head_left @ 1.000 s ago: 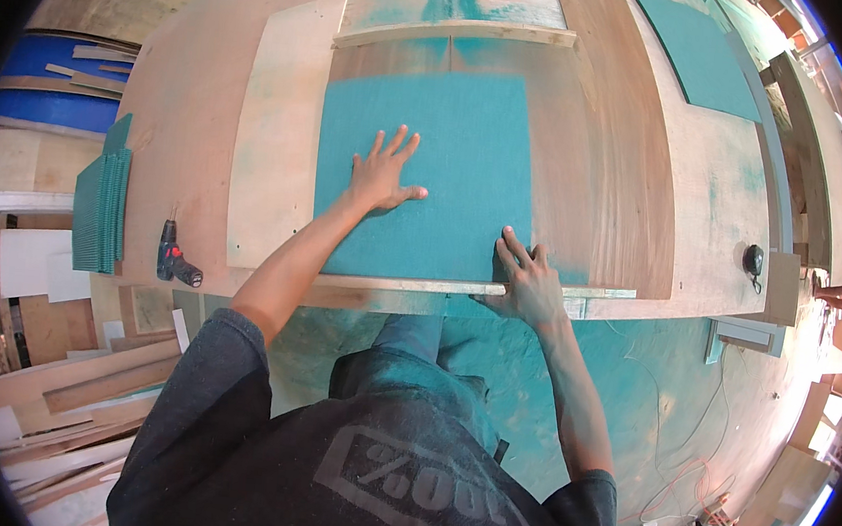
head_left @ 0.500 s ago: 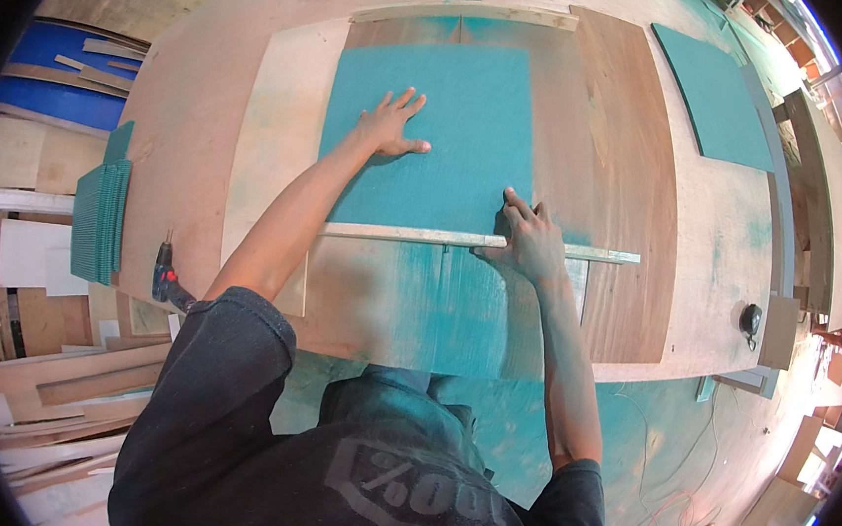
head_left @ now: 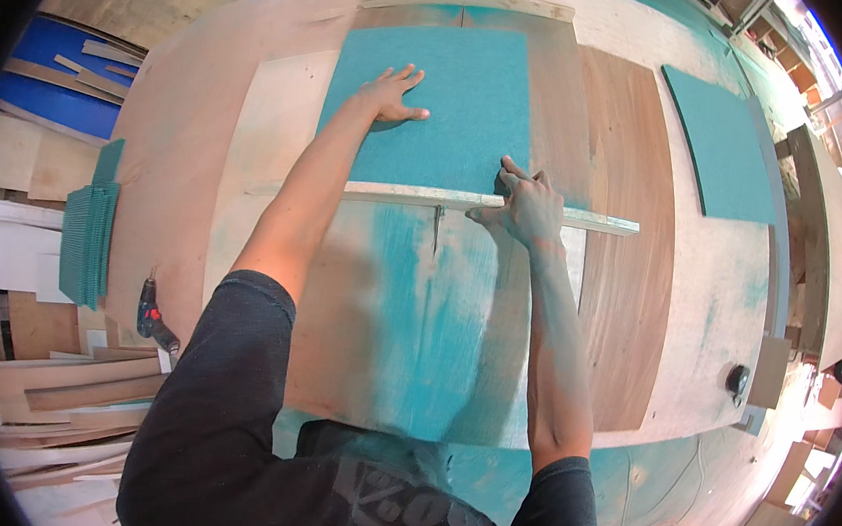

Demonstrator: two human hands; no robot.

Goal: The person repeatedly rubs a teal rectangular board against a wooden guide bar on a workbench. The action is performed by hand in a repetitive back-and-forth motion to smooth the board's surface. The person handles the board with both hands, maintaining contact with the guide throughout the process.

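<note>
A square teal panel (head_left: 436, 66) lies flat on a brown wooden board (head_left: 562, 106). My left hand (head_left: 391, 98) rests on its left part with the fingers spread. Along the panel's near edge runs a pale wooden strip (head_left: 602, 221). My right hand (head_left: 529, 204) grips this strip near the panel's near right corner, its thumb on the near side and its fingers reaching over onto the panel. Just nearer than the strip, a thin dark upright piece (head_left: 436, 232), like a saw blade seen edge-on, stands in line with a slot in the teal-stained surface.
Another teal panel (head_left: 723, 138) lies at the right. A stack of teal pieces (head_left: 86, 242) and a cordless drill (head_left: 153, 313) are at the left edge. A tape measure (head_left: 737, 379) sits near the right corner. A second strip (head_left: 466, 5) crosses the far end. Scrap boards (head_left: 83, 414) are piled lower left.
The teal panel and the near strip have moved away from me, with both hands still on them. More of the slot and the thin dark piece now shows. My view has shifted slightly.
</note>
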